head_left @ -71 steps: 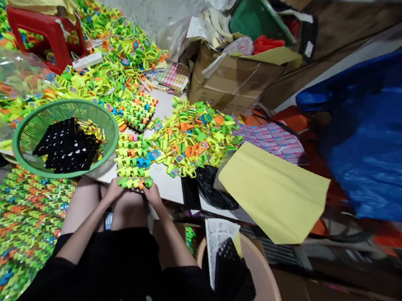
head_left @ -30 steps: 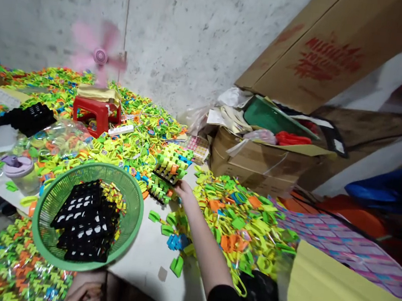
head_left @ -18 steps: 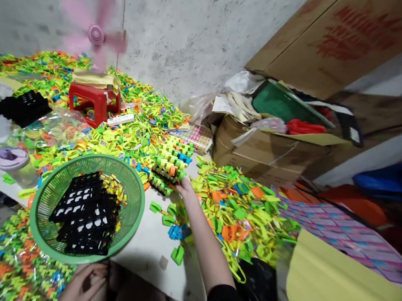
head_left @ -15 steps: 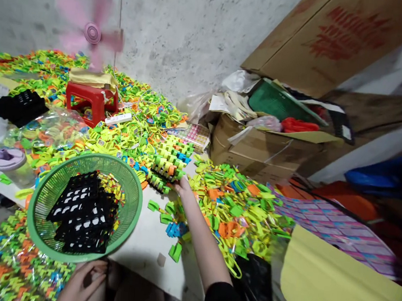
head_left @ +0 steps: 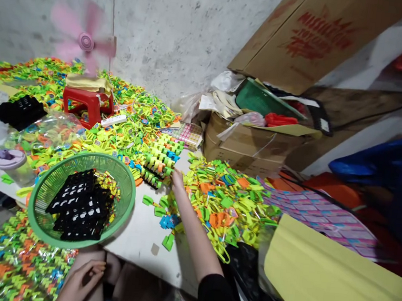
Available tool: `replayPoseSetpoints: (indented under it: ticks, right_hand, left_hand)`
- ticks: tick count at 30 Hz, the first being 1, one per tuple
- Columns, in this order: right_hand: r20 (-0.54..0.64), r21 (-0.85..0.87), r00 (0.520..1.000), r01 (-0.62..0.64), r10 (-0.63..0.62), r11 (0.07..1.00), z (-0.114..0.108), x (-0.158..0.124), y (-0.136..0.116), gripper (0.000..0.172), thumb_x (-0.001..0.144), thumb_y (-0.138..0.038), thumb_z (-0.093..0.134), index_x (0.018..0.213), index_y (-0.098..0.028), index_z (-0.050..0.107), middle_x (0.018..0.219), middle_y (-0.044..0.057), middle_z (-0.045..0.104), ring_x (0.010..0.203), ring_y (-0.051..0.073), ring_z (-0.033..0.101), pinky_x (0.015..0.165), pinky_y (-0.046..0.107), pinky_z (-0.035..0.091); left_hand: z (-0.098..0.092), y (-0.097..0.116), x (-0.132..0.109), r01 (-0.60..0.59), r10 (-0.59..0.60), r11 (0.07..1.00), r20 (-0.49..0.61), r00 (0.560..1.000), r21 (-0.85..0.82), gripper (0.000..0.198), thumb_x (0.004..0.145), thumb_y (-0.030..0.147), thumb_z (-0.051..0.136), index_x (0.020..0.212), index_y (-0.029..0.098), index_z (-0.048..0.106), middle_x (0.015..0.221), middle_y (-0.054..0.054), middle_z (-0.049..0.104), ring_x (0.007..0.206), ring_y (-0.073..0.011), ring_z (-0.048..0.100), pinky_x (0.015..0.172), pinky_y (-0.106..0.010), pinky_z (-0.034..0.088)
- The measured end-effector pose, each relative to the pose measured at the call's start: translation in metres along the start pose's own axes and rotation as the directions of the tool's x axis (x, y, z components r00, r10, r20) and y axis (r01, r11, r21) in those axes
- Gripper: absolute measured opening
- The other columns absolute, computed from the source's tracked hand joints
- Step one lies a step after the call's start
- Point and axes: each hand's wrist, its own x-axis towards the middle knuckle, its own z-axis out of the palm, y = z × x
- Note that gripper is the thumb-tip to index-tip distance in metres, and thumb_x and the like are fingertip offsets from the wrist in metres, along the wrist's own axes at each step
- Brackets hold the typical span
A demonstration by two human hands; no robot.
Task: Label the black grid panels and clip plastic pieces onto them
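Observation:
At the far side of the white table, my right hand is at the right end of a stack of black racks filled with rows of small plastic toy pieces in yellow, green, blue and orange. Its fingers are small and partly hidden, so their grip is unclear. My left hand rests on my thigh with fingers loosely curled, a gap at the thumb, and nothing in it. Beside it, a green basket holds black slotted trays and small yellow-red parts.
Loose toy pieces heap right of my forearm. Behind are a red stool, a spinning pink fan and a filled cardboard box. A lidded cup stands left; a yellow sheet lies right.
The whole view has shifted slightly. My right hand sits a little farther from the racks' right end. My left hand stays on my thigh.

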Motion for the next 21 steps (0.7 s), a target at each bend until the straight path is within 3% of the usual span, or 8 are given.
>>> replayPoseSetpoints:
  ticks: [4, 8, 13, 16, 21]
  right_hand:
    - [-0.079, -0.08, 0.996, -0.051, 0.044, 0.996, -0.008, -0.008, -0.002, 0.022, 0.066, -0.023, 0.051, 0.084, -0.017, 0.062, 0.069, -0.002, 0.065, 0.065, 0.013, 0.058, 0.066, 0.023, 0.048]
    - [-0.083, -0.304, 0.987, 0.109, -0.14, 0.946, -0.008, -0.034, 0.004, 0.028, 0.071, -0.023, 0.051, 0.096, -0.016, 0.062, 0.101, 0.008, 0.068, 0.095, 0.019, 0.06, 0.088, 0.032, 0.047]
    - [0.038, -0.553, 0.936, 0.312, -0.35, 0.773, 0.007, -0.064, 0.014, 0.036, 0.076, -0.034, 0.061, 0.105, -0.013, 0.061, 0.112, 0.015, 0.062, 0.106, 0.026, 0.055, 0.095, 0.038, 0.043]
    - [0.065, -0.62, 0.917, 0.347, -0.394, 0.703, 0.014, -0.067, 0.012, 0.032, 0.083, -0.041, 0.058, 0.1, -0.014, 0.061, 0.104, 0.014, 0.065, 0.098, 0.026, 0.057, 0.088, 0.036, 0.045]
    - [0.129, -0.621, 0.907, 0.389, -0.4, 0.681, 0.015, -0.064, 0.008, 0.026, 0.09, -0.039, 0.048, 0.085, -0.017, 0.061, 0.081, 0.007, 0.067, 0.071, 0.02, 0.057, 0.07, 0.029, 0.045]
  left_hand:
    - [-0.001, 0.01, -0.004, 0.01, -0.01, 1.0, -0.003, 1.0, -0.008, 0.033, 0.085, 0.048, 0.058, 0.105, 0.025, 0.071, 0.103, -0.006, 0.073, 0.096, -0.0212, 0.068, 0.089, -0.029, 0.054]
    - [0.003, 0.024, -0.005, 0.03, -0.03, 1.0, 0.028, 0.999, -0.008, 0.035, 0.085, 0.049, 0.058, 0.106, 0.023, 0.07, 0.102, -0.007, 0.073, 0.095, -0.0225, 0.069, 0.089, -0.031, 0.055]
    - [0.01, 0.044, -0.006, 0.039, -0.04, 0.999, 0.062, 0.997, 0.004, 0.037, 0.084, 0.05, 0.057, 0.105, 0.022, 0.069, 0.105, -0.007, 0.073, 0.097, -0.0229, 0.068, 0.089, -0.03, 0.054]
    - [0.011, 0.047, -0.008, 0.034, -0.034, 0.999, 0.068, 0.997, 0.0, 0.037, 0.085, 0.049, 0.056, 0.106, 0.022, 0.069, 0.109, -0.007, 0.072, 0.101, -0.0225, 0.067, 0.092, -0.03, 0.053]
    - [0.01, 0.039, -0.012, 0.022, -0.023, 0.999, 0.048, 0.999, 0.025, 0.038, 0.084, 0.051, 0.055, 0.105, 0.022, 0.069, 0.101, -0.007, 0.073, 0.093, -0.0216, 0.069, 0.087, -0.029, 0.055]
